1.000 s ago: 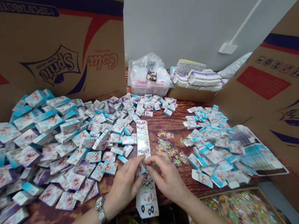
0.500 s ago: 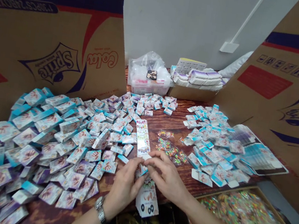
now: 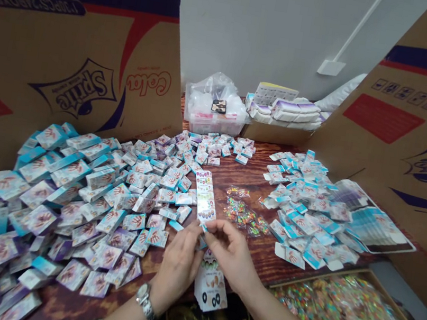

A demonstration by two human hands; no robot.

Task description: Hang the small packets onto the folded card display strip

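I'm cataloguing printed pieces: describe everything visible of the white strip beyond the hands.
The white strip looks like paper: long, narrow, printed with rows of colourful shapes, glare mid-length. It lies on the table, pointing forward, small boxes at its left. The left hand and right hand hide its near end; contact is unclear.

On the big brown cardboard carton at left [image 3: 66,42], a dark-blue rounded band [image 3: 32,2] reads what looks like "1*30PCS*24BOXES", an outlined emblem [image 3: 82,88] says "Sprite", and red outlined lettering beside it says "Cola"; the faint red line near its lower edge is hard to read. The brown cardboard carton at right [image 3: 365,161] carries another "Sprite", cut by the frame edge, and a row of small boxed symbols [image 3: 411,96]. Print on the small white-and-blue cardboard boxes [image 3: 110,219] is too small to read
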